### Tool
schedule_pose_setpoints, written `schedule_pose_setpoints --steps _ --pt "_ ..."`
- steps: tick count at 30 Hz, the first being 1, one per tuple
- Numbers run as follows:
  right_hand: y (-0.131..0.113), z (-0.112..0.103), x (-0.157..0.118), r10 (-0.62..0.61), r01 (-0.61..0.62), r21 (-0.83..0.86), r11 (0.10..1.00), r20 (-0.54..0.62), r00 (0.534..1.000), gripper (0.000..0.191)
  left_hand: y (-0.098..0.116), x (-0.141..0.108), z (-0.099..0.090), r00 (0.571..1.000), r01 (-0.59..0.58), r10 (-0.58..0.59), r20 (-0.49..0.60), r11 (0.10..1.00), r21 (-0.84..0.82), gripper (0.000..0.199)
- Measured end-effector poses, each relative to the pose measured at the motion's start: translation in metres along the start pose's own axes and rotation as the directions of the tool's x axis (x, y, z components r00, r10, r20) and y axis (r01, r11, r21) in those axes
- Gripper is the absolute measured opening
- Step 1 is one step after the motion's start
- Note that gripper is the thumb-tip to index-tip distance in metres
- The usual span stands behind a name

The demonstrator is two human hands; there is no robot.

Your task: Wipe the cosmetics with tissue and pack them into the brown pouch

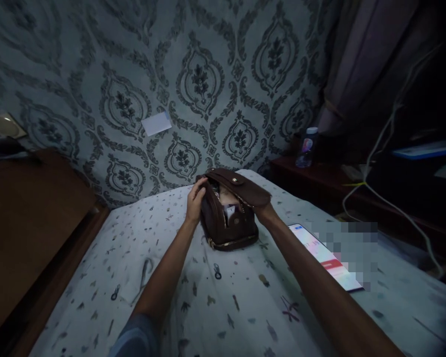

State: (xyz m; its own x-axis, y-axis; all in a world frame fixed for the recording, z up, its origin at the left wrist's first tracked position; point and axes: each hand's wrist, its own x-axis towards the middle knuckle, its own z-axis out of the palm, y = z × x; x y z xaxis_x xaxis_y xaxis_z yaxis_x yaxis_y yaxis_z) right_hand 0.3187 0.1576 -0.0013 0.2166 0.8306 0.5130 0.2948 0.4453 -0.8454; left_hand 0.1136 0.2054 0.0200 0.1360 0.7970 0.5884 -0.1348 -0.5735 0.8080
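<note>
A dark brown bag (228,233) stands on the patterned white sheet (208,307), its zipped mouth partly open with light-coloured contents (228,198) showing inside. Over the top lies its flap (241,187), raised toward the right, with a round metal snap. My left hand (196,201) grips the bag's upper left edge, fingers bent over the rim. At the right end of the flap is my right hand (264,212); its fingers are hidden under and behind the flap.
A lit phone (319,255) lies on the sheet beside my right forearm. Behind it, a bottle (306,148) stands on a dark red surface (286,171), near white cables (388,198). A brown wooden board (33,213) is at left; patterned wallpaper rises behind the bed.
</note>
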Motion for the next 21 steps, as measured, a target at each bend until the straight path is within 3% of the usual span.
schedule_pose_setpoints --steps 4,10,12,14,18,21 --pt "0.001 0.011 0.006 -0.041 0.041 0.076 0.996 -0.001 0.999 0.061 -0.004 -0.002 -0.002 1.0 0.017 -0.017 -0.018 1.0 0.012 0.042" --pt "-0.008 0.001 0.006 -0.128 0.115 0.125 0.985 0.1 0.987 0.038 -0.006 -0.004 0.006 0.999 -0.004 0.011 -0.033 0.98 0.201 0.038" --pt "-0.007 -0.006 0.009 -0.089 0.058 0.186 0.981 0.161 0.983 0.035 -0.01 -0.006 0.01 0.998 -0.007 0.021 -0.058 0.973 0.232 0.041" --pt "-0.001 -0.01 0.015 0.03 -0.08 0.305 0.949 0.166 0.986 0.034 -0.019 -0.007 0.012 0.993 0.04 -0.016 -0.114 0.975 0.219 0.045" --pt "0.017 0.003 0.033 0.325 -0.357 0.511 0.782 0.156 0.933 0.034 -0.045 -0.004 0.011 0.953 0.231 -0.193 -0.232 0.961 0.15 0.056" --pt "0.025 0.021 0.046 0.311 -0.385 0.535 0.752 0.226 0.923 0.029 -0.061 -0.003 0.007 0.947 0.268 -0.23 -0.225 0.952 0.151 0.061"
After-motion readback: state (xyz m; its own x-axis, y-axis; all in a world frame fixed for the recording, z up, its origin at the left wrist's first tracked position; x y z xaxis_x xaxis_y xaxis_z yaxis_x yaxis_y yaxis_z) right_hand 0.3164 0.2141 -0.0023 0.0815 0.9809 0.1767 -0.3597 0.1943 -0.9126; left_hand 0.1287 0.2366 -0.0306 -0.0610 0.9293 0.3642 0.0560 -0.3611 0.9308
